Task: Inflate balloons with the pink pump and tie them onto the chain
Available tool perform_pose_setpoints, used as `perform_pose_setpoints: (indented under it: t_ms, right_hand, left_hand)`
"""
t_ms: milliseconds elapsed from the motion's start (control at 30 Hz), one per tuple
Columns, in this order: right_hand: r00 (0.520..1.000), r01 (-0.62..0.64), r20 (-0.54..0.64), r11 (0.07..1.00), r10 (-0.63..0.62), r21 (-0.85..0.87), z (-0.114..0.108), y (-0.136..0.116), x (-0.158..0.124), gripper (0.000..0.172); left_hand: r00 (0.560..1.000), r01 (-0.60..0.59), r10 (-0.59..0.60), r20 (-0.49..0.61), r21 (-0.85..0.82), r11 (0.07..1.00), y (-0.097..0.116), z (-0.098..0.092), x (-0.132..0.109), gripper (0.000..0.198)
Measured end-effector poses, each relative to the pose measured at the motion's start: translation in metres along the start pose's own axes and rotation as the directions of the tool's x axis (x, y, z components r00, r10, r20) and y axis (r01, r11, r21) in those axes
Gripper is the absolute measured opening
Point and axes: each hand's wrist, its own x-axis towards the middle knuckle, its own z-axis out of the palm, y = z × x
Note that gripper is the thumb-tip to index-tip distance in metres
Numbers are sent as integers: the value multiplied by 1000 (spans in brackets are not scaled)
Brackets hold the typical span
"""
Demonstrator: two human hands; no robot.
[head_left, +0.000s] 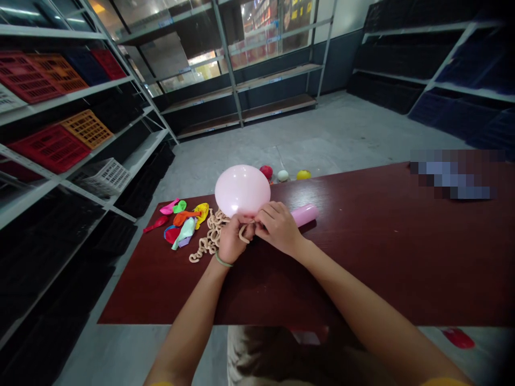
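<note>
A blown-up pale pink balloon (242, 190) stands just beyond my hands, its neck end toward me. My left hand (235, 236) is closed at the neck, and a loop of beige cord (243, 234) shows by its fingers. Close against it, my right hand (277, 225) pinches at the same spot; its fingertips hide the exact grip. To the left lies a curly heap of the beige cord (213, 230). Behind my right hand a pink cylinder (306, 215), partly covered, rests on the dark red table (382, 241).
Several uninflated balloons (185, 230) in mixed colours lie on the table's left. Beyond its far edge, red (266, 171), white (282, 175) and yellow balloons (303, 175) are on the floor. Shelves with crates (86, 128) stand left. A red object (458, 338) lies below right.
</note>
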Motion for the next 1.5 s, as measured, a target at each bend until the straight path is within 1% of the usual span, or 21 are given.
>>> perform_pose_setpoints:
  t_ms: [100, 167, 300, 367, 467, 533, 567, 667, 767, 833, 933, 1000, 1100, 1200, 1300, 1400, 1500]
  right_hand:
    - [999, -28, -21, 1000, 28, 7, 3, -7, 1, 12]
    - [998, -46, -34, 999, 47, 24, 4, -11, 1, 15]
    - [999, -23, -22, 995, 26, 96, 1, -15, -1, 17]
    - [999, -28, -30, 989, 33, 148, -2, -13, -1, 16]
    - [981, -137, -105, 960, 166, 246, -8, -8, 2, 14]
    - [962, -189, -127, 926, 242, 328, -11, -5, 4, 13]
    - [959, -199, -117, 910, 257, 365, -12, -4, 6, 13]
    - [970, -194, -51, 879, 239, 436, -13, -4, 7, 11]
    - [976, -194, -5, 875, 219, 444, -12, -5, 6, 13]
    - [976, -197, 7, 873, 217, 447, -10, -6, 5, 14]
    - [972, -214, 21, 844, 234, 492, -10, -7, 5, 10]
    - [966, -233, 28, 815, 258, 530, -10, -8, 5, 8]
    - [961, -241, 23, 795, 275, 557, -11, -10, 7, 12]
    - [963, -225, -8, 816, 270, 532, -11, -11, 6, 15]
    - [958, -232, -52, 868, 283, 440, -11, -11, 5, 18]
    - [962, -224, -85, 933, 258, 283, -10, -9, 3, 19]
    - [972, -202, -106, 977, 208, 71, -8, -6, 1, 18]
  left_hand:
    - [992, 10, -5, -130, 41, 999, 1, 3, -2, 15]
    - [985, 3, 7, -174, 53, 999, 1, 4, -1, 15]
    - [978, 12, -4, -210, 37, 999, 1, 0, 2, 20]
    - [975, -12, 19, -223, 32, 999, 1, -3, 5, 21]
    - [968, -57, 63, -243, 32, 998, 2, -6, 7, 22]
    - [968, -63, 69, -240, 34, 997, 2, -7, 7, 21]
    - [971, -62, 68, -230, 31, 998, 1, -6, 6, 21]
    - [982, -54, 53, -183, -4, 999, -3, -5, 3, 19]
    - [987, -54, 51, -150, -15, 998, -5, -5, 2, 17]
    - [987, -78, 75, -143, -19, 997, -6, -6, 2, 15]
    - [986, -119, 112, -125, -48, 992, -7, -8, 3, 15]
    - [987, -121, 116, -115, -36, 992, -7, -9, 5, 16]
    - [980, -148, 154, -127, 51, 988, -6, -10, 7, 17]
    - [960, -217, 240, -147, 157, 964, -5, -12, 9, 16]
    - [951, -237, 274, -143, 232, 944, -6, -13, 10, 14]
    - [944, -259, 306, -124, 297, 919, -10, -15, 12, 12]
    - [941, -254, 315, -124, 357, 899, -13, -17, 14, 11]
